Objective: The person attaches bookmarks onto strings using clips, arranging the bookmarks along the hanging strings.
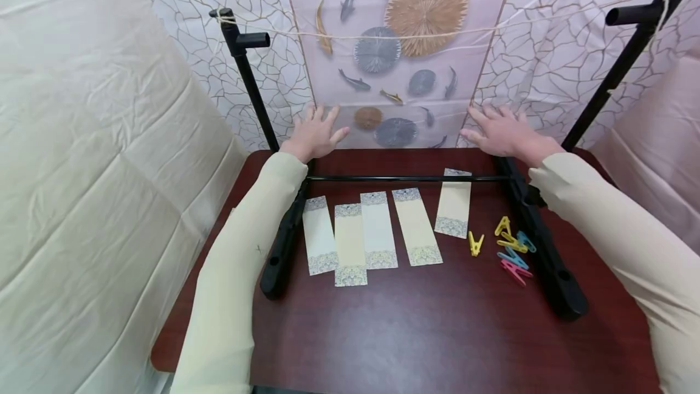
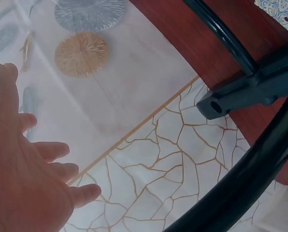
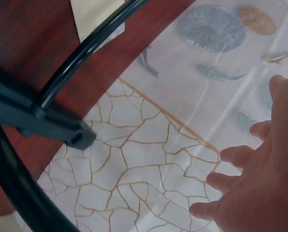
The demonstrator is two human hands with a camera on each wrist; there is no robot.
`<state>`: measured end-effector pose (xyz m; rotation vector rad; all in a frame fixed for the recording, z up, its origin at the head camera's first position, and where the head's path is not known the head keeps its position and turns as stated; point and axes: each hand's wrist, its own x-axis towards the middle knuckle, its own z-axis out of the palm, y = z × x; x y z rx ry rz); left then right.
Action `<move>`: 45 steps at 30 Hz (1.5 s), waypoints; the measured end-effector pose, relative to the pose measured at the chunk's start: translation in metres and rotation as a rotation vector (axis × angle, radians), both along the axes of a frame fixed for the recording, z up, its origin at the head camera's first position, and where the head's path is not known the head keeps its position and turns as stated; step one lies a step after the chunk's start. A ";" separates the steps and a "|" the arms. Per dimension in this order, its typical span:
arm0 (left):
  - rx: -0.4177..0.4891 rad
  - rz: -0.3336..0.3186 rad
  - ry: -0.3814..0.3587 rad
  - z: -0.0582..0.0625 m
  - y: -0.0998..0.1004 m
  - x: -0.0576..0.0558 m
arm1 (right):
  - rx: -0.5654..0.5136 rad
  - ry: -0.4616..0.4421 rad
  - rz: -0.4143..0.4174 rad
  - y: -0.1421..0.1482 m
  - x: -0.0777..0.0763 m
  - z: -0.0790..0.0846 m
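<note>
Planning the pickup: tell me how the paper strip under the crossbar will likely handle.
The paper strip is probably light, since it looks thin. It lies flat without visible curl, so it may be fairly stiff. Its far end passes beneath the crossbar, so it could catch there if lifted straight up.

"How are the person's hands placed?"
"Left grip (image 1: 313,135) and right grip (image 1: 507,135) appear above the desk's (image 1: 404,327) far edge, fingers spread."
"And between the black stand's (image 1: 547,260) feet?"
"Five paper strips (image 1: 378,230), the rightmost crossed by the crossbar (image 1: 377,179). Yellow, blue and pink clothespins (image 1: 515,272) lie near the right foot."
"Higher up?"
"A string (image 1: 350,36) spans the uprights before a patterned backdrop (image 1: 333,126)."
</note>
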<state>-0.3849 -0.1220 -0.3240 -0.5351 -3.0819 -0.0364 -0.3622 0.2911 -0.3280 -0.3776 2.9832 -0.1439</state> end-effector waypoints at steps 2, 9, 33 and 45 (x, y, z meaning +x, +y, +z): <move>0.024 -0.003 -0.018 -0.003 0.000 0.000 | -0.017 0.014 0.005 0.000 0.001 -0.003; 0.102 -0.005 -0.030 -0.014 -0.003 0.007 | -0.024 0.044 0.015 -0.001 0.007 -0.011; 0.346 -0.077 0.018 -0.047 -0.019 0.055 | -0.163 0.023 0.072 -0.012 0.058 -0.057; 0.401 -0.091 0.029 -0.050 -0.037 0.088 | -0.307 -0.041 0.090 -0.007 0.083 -0.077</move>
